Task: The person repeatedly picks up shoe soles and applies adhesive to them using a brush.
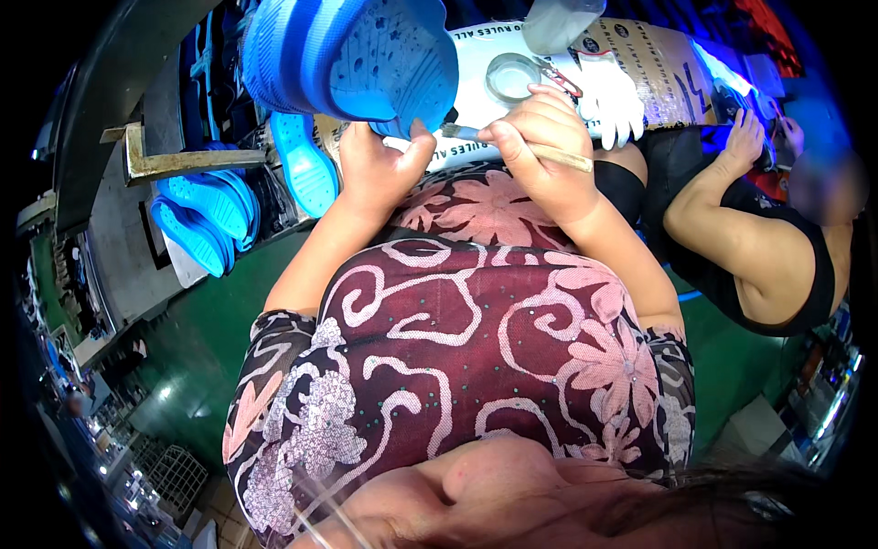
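My left hand [388, 169] pinches the lower edge of a blue foam shoe piece [393, 69], thumb on the near side; it looks like a clog upper with a ridged outside and a speckled inner face. In my right hand [546, 146] is a flat brush [560, 156] with a pale wooden handle. Its bristle end points left, close to the rim of the blue piece; I cannot tell whether they touch. Behind my right hand stands a clear round cup [514, 79]. Next to it lies a pair of red-handled scissors [562, 82], partly hidden.
A white glove [610, 96] lies right of the scissors on the taped work surface [677, 87]. A clear plastic container [560, 26] is at the back. Blue soles [306, 169] lie at the left beside a metal bracket [197, 159]. A co-worker [759, 238] sits at the right.
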The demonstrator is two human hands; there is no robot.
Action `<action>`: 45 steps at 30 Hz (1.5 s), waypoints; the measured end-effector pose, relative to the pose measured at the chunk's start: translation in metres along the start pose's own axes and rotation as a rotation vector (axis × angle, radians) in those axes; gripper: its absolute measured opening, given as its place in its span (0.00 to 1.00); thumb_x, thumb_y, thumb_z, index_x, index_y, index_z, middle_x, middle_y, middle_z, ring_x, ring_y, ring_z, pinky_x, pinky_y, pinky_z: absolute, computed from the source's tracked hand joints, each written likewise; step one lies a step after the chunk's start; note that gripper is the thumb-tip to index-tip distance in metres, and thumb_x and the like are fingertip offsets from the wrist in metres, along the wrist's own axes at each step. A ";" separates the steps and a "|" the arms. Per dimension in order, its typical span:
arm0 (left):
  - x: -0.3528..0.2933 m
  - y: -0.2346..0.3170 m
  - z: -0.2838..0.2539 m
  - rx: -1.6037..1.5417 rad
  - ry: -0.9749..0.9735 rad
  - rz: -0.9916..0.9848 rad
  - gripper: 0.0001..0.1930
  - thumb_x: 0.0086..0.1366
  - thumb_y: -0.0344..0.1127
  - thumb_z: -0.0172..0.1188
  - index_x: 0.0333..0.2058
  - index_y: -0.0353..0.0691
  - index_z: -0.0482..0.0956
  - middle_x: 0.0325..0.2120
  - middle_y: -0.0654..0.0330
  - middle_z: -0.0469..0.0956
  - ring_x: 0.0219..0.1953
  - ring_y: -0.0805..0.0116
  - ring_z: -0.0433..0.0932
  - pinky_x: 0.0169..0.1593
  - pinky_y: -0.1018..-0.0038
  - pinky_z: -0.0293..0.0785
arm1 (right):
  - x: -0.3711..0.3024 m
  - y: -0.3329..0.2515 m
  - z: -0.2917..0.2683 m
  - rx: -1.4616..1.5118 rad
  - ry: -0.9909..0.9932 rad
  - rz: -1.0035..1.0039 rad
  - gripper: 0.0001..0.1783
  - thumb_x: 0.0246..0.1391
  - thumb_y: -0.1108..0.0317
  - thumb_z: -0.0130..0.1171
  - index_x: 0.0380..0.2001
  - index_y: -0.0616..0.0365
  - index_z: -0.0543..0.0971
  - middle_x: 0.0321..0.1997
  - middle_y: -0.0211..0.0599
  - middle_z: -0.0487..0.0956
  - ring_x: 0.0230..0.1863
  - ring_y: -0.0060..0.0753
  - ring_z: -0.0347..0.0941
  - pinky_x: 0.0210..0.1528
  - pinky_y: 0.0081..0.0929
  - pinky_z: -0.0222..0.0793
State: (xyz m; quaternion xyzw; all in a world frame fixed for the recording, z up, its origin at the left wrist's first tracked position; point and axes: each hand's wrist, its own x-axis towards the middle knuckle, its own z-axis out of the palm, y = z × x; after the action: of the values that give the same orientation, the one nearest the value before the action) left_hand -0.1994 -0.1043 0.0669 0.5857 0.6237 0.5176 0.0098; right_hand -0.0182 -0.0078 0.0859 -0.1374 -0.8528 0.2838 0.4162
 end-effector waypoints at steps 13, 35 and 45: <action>0.002 0.004 0.000 0.088 -0.032 0.030 0.16 0.44 0.26 0.60 0.36 0.35 0.70 0.23 0.52 0.76 0.24 0.57 0.78 0.30 0.71 0.73 | 0.004 0.005 0.005 -0.016 0.078 -0.007 0.09 0.46 0.65 0.58 0.16 0.55 0.77 0.16 0.29 0.73 0.22 0.32 0.69 0.39 0.30 0.61; 0.009 0.039 -0.048 -0.986 -0.156 -1.195 0.17 0.56 0.30 0.50 0.44 0.32 0.65 0.29 0.55 0.74 0.21 0.70 0.74 0.21 0.80 0.73 | -0.037 0.024 -0.034 0.552 0.532 0.550 0.16 0.59 0.65 0.46 0.29 0.69 0.77 0.30 0.40 0.76 0.28 0.25 0.68 0.35 0.21 0.63; -0.005 -0.012 -0.036 -1.275 -0.096 -1.445 0.09 0.55 0.30 0.54 0.34 0.36 0.66 0.25 0.58 0.73 0.17 0.70 0.72 0.19 0.84 0.72 | -0.038 0.033 -0.021 0.588 0.498 0.633 0.16 0.58 0.65 0.47 0.26 0.68 0.77 0.29 0.40 0.76 0.28 0.25 0.68 0.35 0.22 0.64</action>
State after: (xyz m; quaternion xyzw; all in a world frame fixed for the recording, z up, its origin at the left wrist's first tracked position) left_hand -0.2285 -0.1281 0.0723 -0.0345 0.4343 0.6035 0.6678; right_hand 0.0212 0.0087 0.0523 -0.3301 -0.5278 0.5833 0.5217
